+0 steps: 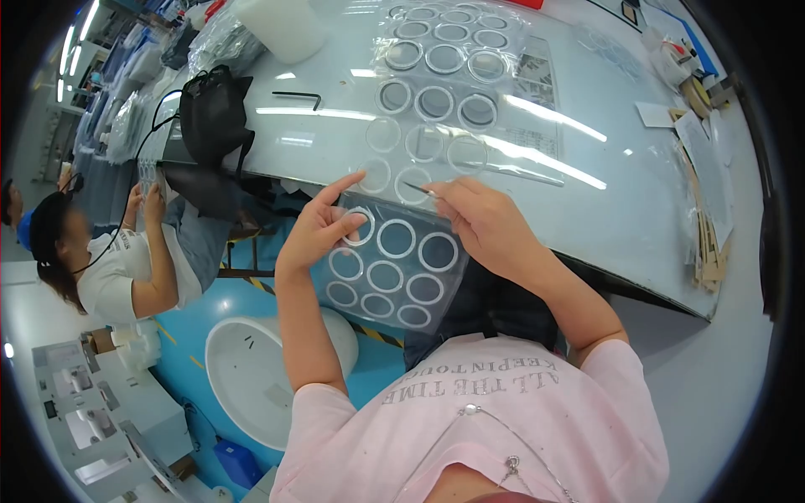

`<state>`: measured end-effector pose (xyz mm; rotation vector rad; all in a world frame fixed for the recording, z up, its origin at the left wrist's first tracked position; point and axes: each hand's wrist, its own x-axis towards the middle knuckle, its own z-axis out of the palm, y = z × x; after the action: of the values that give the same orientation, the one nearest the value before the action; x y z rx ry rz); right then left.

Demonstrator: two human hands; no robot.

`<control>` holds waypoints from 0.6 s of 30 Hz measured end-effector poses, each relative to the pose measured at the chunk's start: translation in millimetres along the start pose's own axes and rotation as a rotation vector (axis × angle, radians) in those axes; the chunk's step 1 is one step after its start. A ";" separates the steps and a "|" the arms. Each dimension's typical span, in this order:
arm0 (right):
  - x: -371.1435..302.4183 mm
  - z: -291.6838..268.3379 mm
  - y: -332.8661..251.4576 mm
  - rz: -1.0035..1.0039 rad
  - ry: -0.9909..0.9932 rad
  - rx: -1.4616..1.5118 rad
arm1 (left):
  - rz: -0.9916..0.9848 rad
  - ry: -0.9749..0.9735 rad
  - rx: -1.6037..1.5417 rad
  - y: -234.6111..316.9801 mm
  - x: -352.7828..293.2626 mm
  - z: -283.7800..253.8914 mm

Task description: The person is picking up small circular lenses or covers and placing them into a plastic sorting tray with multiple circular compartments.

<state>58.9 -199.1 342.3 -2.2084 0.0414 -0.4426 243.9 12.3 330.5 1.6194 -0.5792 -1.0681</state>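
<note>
1. Black bag: 10 o'clock.
2. White tub: 8 o'clock, on the floor.
3. Your left hand, towards 10 o'clock: thumb and curled fingers close on the ring sheet, forefinger stretched out.
4. That clear sheet: dial's centre.
5. Your right hand, 2 o'clock: fingertips pinched around a slim pointed tool, tip towards 10.

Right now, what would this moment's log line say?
left grip: holds clear sheet of white rings | right grip: holds thin pointed tool | on table: black L-shaped key, more rings
</note>
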 end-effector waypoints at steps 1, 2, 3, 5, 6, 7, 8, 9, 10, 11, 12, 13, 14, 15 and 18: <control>0.8 1.1 -0.3 0.073 -0.043 0.011 | 0.006 0.000 0.013 -3.1 -0.6 -0.6; 1.9 1.6 -2.3 0.073 -0.047 0.012 | 0.004 0.002 0.010 -6.0 -0.5 -0.8; 3.3 2.2 -5.8 0.074 -0.023 -0.025 | 0.015 0.008 0.014 -8.4 -0.3 -1.0; 6.1 4.8 -8.4 0.076 -0.001 -0.061 | 0.025 0.015 0.017 -9.6 -0.8 -0.6; 8.0 5.0 -7.8 0.067 0.021 -0.033 | 0.036 0.035 0.011 -8.6 -1.2 0.8; 10.3 5.2 -7.2 0.057 0.042 -0.004 | 0.046 0.055 0.006 -8.4 -1.7 1.4; 12.4 7.3 -5.1 0.055 0.039 -0.005 | 0.048 0.057 0.003 -10.7 -1.4 0.7; 13.9 10.0 -1.5 -0.028 0.067 -0.002 | 0.073 0.046 -0.005 -12.7 0.1 0.5; 15.6 13.2 1.8 -0.113 0.095 0.002 | 0.099 0.036 -0.013 -13.0 1.1 0.3; 18.2 17.4 4.4 -0.116 0.094 -0.002 | 0.104 0.037 -0.015 -11.7 1.3 -0.1; 21.0 24.4 7.1 -0.163 0.111 -0.065 | 0.088 0.027 -0.018 -10.8 0.8 -0.3; 23.2 30.0 7.6 -0.211 0.127 -0.127 | 0.072 0.017 -0.020 -9.9 0.4 -0.7; 24.9 34.0 6.4 -0.214 0.124 -0.128 | 0.074 0.019 -0.022 -9.0 0.1 -1.5; 27.7 37.6 4.2 -0.220 0.111 -0.210 | 0.065 -0.003 -0.035 -7.9 -0.3 -3.1; 32.6 46.0 -3.1 -0.240 0.093 -0.299 | 0.041 -0.027 -0.043 -5.2 -2.2 -3.3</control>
<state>104.2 -168.3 328.4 -2.4963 -0.1163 -0.7117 245.0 17.4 326.6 1.5517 -0.6009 -1.0674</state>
